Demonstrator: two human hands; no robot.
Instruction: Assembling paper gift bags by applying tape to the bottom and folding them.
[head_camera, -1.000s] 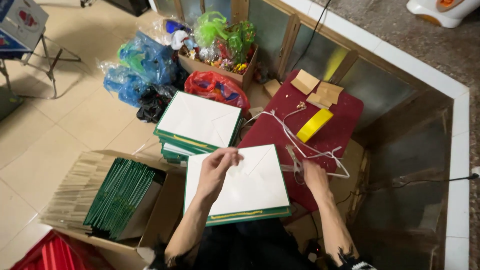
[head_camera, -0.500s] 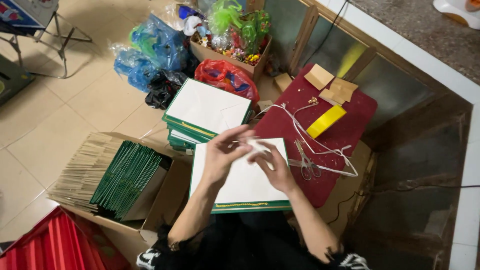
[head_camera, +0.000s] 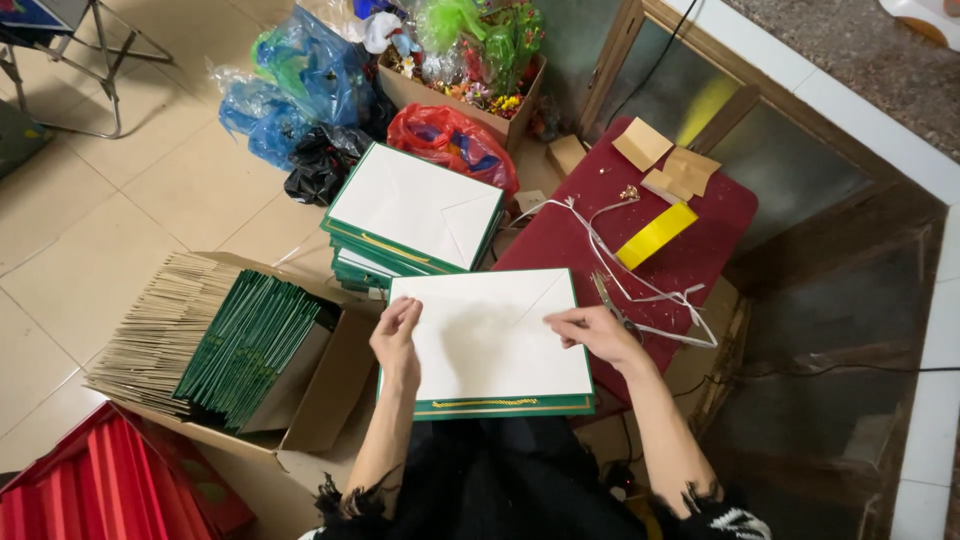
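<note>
We see a cardboard box (head_camera: 300, 400) packed with flat green folded pieces (head_camera: 255, 350) at our left, a dark red cloth-covered table (head_camera: 700, 250) ahead, and a stack of finished white-faced, green-edged flat bags (head_camera: 415, 215) beyond. On our lap lies another such white flat bag (head_camera: 490, 340), which we judge partly done. Our left hand (head_camera: 397, 335) pinches its left edge; our right hand (head_camera: 600, 332) presses loosely curled fingers on its right edge. White cords (head_camera: 640, 290) lie unused.

Around the maroon stool (head_camera: 690, 250): a yellow strip (head_camera: 656, 236) and white cords (head_camera: 610, 250) on it, cardboard pieces (head_camera: 662, 165) at its far edge, possibly scissors (head_camera: 607, 297) near its front.
</note>
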